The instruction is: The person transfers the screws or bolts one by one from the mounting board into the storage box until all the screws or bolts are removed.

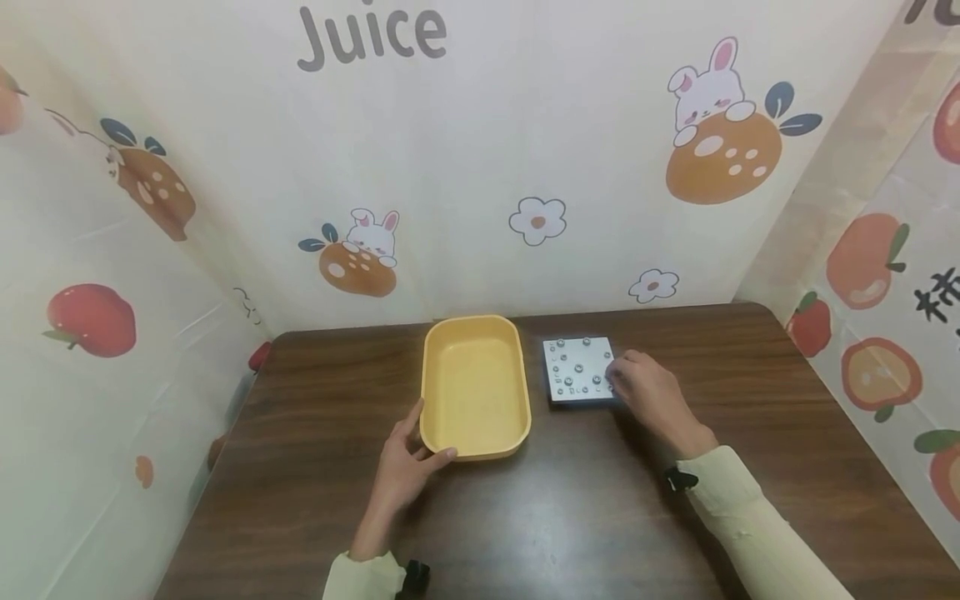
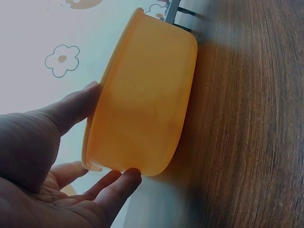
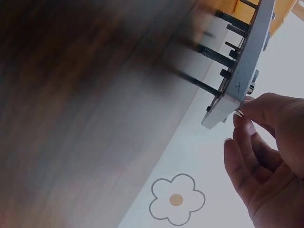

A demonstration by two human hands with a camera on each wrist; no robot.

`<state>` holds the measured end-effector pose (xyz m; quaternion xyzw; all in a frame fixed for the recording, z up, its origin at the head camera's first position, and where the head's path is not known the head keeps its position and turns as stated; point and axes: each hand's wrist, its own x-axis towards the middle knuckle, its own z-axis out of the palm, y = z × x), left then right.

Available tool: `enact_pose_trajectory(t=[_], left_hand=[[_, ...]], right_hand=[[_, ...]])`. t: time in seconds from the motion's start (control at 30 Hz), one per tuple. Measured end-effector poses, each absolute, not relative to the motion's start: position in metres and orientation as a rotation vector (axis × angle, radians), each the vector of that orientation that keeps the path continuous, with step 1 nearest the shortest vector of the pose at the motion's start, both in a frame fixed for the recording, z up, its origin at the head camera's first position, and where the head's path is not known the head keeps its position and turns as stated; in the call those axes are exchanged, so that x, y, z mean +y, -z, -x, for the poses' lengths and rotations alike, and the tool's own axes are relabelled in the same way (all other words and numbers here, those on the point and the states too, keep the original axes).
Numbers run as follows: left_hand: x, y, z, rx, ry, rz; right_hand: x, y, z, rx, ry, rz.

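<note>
A yellow plastic tray point(image 1: 476, 392) with a raised rim sits on the table. My left hand point(image 1: 405, 467) holds its near left corner, thumb along the near side and fingers at the left side. In the left wrist view the tray point(image 2: 142, 95) stands between the thumb and the fingers. To its right is a silver metal plate point(image 1: 570, 358) with several bolt heads on top. Threaded bolts point(image 3: 216, 55) stick out beneath the plate in the right wrist view. At the plate's right edge, my right hand point(image 1: 647, 393) pinches a small shiny screw point(image 3: 239, 113) between thumb and forefinger.
The dark wooden table point(image 1: 540, 517) ends at the back against a pale printed curtain point(image 1: 480, 150). Similar printed sheets hang at the left and right sides. Black straps circle both wrists over light sleeves point(image 1: 757, 525).
</note>
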<state>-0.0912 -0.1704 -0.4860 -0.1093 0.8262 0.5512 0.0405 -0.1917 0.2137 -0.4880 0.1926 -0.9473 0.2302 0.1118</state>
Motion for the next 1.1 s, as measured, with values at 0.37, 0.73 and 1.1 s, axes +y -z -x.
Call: enact_pose_trajectory(t=[0.37,0.73,1.1], left_hand=[[-0.1711,0.4887,0.0896,2.523,-1.7,0.328],[-0.1725,0.4873,0.0885,2.509,-1.74,0.282],[-0.1731,0.4874,0.0877,2.514,-1.734,0.294]], right_hand=[[0.2144,0.4838,0.1918,-2.833,-0.63,-0.535],[0.2147,0.4846,0.1924,-2.79,-0.581,-0.565],[0.2139,0.4823,0.1917,-2.812,-0.557,-0.528]])
